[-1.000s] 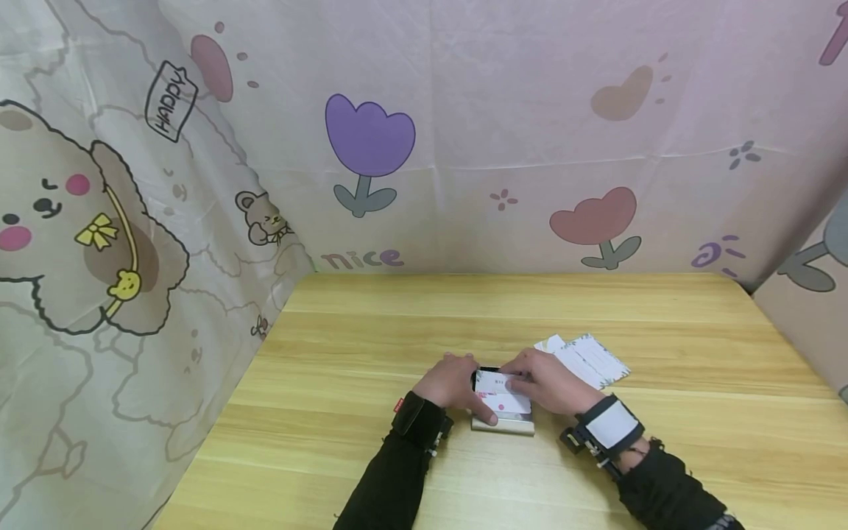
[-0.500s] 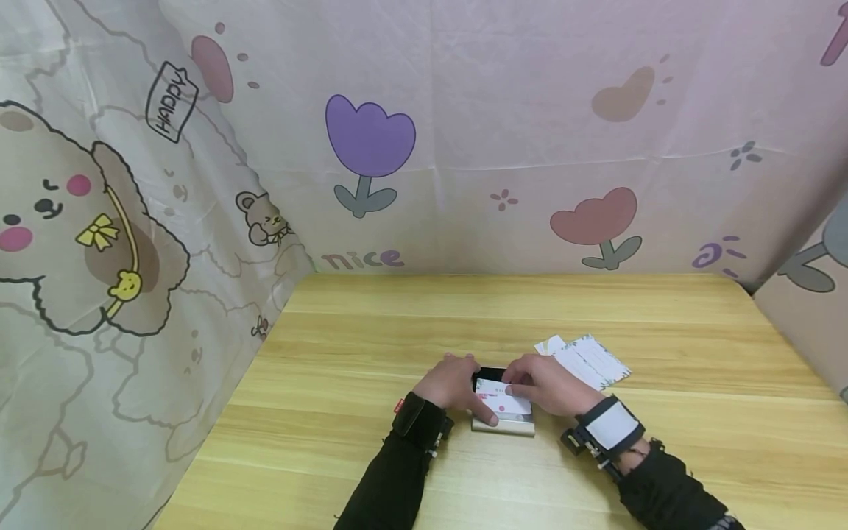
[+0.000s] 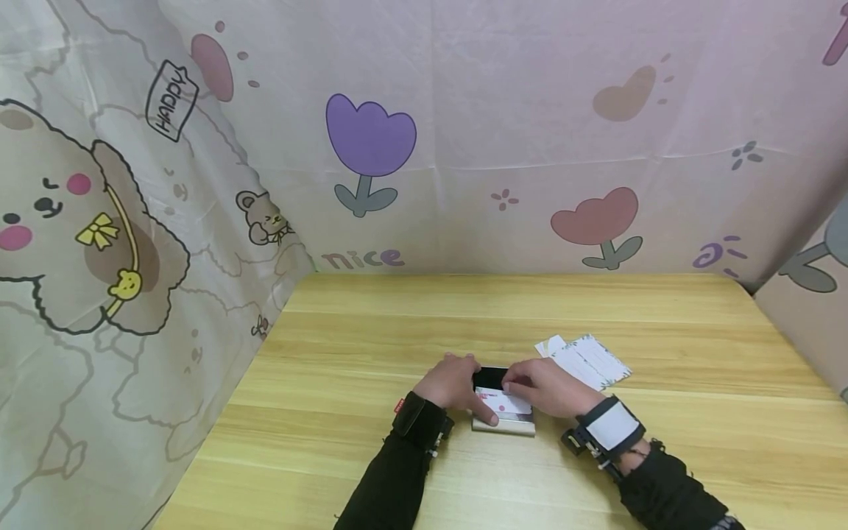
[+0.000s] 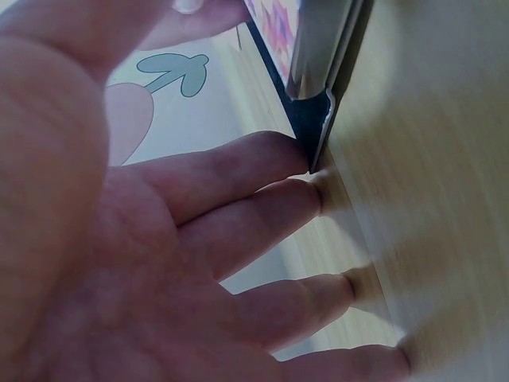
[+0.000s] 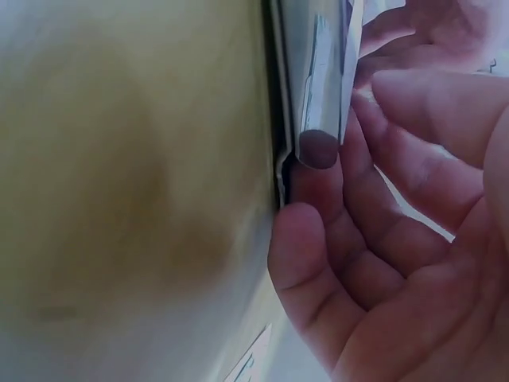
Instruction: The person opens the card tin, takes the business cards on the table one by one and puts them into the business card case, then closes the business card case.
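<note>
A flat silver card case with a black inside lies on the wooden table. My left hand holds its left side, with the thumb along the near left edge. In the left wrist view the fingers touch the case's corner. My right hand pinches a white card with pink dots that lies over the case's near half. Up close, the right fingers curl against the case's edge, with the card beside them.
A small fanned pile of white cards lies on the table just beyond my right hand. Printed cloth walls close in the table at the back and on both sides.
The card has slid toward me over the case, uncovering the black inside at the far end. Both hands have stayed in place.
</note>
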A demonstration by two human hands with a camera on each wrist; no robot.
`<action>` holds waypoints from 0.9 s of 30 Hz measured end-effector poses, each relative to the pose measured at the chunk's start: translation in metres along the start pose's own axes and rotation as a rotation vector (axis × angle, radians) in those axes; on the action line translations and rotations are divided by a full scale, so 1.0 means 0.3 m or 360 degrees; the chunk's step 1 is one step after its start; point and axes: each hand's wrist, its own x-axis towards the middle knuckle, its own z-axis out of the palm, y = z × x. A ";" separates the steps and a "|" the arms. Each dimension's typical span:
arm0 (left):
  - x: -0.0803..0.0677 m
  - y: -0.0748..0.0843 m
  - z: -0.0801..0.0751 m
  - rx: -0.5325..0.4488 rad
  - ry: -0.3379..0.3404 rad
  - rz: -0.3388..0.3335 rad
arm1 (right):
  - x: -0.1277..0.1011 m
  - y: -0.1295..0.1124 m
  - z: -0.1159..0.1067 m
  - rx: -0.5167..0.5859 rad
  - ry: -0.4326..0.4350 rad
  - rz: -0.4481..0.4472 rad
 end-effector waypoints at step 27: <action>-0.002 0.001 0.000 0.0003 -0.0009 0.0007 | -0.015 -0.003 0.003 -0.0493 0.0501 0.0392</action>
